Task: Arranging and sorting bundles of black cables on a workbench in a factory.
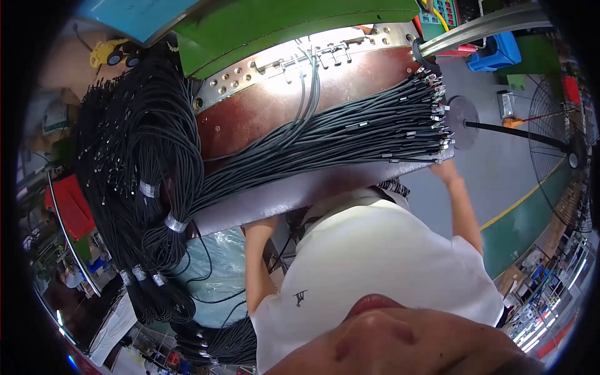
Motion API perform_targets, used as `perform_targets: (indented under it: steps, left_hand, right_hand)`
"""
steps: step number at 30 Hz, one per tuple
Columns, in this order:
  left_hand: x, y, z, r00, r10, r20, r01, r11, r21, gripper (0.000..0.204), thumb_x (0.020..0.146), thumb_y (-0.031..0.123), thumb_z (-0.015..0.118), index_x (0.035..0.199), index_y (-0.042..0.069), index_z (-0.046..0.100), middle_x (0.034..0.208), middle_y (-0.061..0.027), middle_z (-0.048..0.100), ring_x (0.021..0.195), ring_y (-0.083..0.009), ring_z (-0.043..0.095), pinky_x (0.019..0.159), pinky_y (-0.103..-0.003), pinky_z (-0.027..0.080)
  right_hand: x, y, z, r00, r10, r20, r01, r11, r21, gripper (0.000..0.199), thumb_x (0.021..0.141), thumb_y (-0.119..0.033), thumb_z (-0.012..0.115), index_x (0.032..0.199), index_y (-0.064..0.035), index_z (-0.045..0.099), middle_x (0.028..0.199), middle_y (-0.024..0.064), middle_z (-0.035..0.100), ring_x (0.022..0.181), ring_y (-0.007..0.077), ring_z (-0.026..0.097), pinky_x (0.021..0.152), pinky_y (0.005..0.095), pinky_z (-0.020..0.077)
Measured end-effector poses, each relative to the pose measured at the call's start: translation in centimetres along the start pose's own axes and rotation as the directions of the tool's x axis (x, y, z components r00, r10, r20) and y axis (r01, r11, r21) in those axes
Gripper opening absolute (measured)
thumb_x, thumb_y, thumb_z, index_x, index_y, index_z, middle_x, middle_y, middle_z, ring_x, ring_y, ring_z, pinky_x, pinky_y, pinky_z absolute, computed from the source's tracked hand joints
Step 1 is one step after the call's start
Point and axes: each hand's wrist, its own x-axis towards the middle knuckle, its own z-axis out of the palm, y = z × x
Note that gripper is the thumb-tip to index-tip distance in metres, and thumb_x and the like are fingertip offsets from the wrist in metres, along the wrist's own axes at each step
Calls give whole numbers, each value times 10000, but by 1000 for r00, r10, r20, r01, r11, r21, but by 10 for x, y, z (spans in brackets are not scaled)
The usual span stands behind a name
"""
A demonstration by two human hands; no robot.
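Observation:
A long brown work board point(281, 199) lies across in front of me. On it a thick spread of black cables point(300, 140) runs to the right, with metal connector ends point(440, 115) bunched by the board's right end. My left hand point(264, 225) is at the near edge of the board, left of my body, with its fingers hidden beneath. Close to the board's near right corner is my right hand point(444, 169); its fingers are mostly out of sight under the edge. Neither hand touches the cables as far as I can see.
Tied black cable bundles point(150, 125) hang over the left end. Behind the board stands a green machine point(294, 31) with a lit metal clamp strip point(312, 59). A black fan point(562, 150) and a blue stool point(497, 53) stand at right. Clear plastic sheeting point(219, 269) is below left.

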Motion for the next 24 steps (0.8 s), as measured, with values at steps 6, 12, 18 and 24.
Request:
perform_targets:
  steps: [6,12,18,24]
  left_hand:
    - [20,71,-95,677,498,542,74,686,-723,406,873,260,580,1189,8,556,1110,-177,618,1065,-303,576,913,-374,428]
    - [101,182,-99,695,676,-247,-717,679,-157,720,763,393,669,1312,0,418,1328,-198,457,1248,-365,415,1025,-403,345]
    - [95,99,-110,916,333,-225,-270,924,269,836,742,481,655,1276,-102,385,1286,-281,436,1222,-421,403,1027,-450,351]
    - [105,76,-143,923,379,-62,-356,905,233,319,820,257,639,1072,64,607,962,-98,635,882,-274,616,763,-369,498]
  right_hand:
    - [102,-71,-138,891,-91,-445,116,993,28,253,822,29,522,1050,-9,625,1029,163,637,963,276,615,824,314,479]
    - [254,-190,-60,737,-676,-2,634,693,-344,300,867,-243,554,1121,-96,618,1023,100,625,911,260,585,828,355,457]
    - [226,-167,-64,680,-728,-86,677,669,-305,268,834,-277,614,1082,-179,633,1011,61,596,953,236,564,819,374,448]
    - [201,-180,-115,773,-626,-100,616,779,-116,188,736,-32,643,916,-86,630,957,62,590,902,269,569,778,353,464]
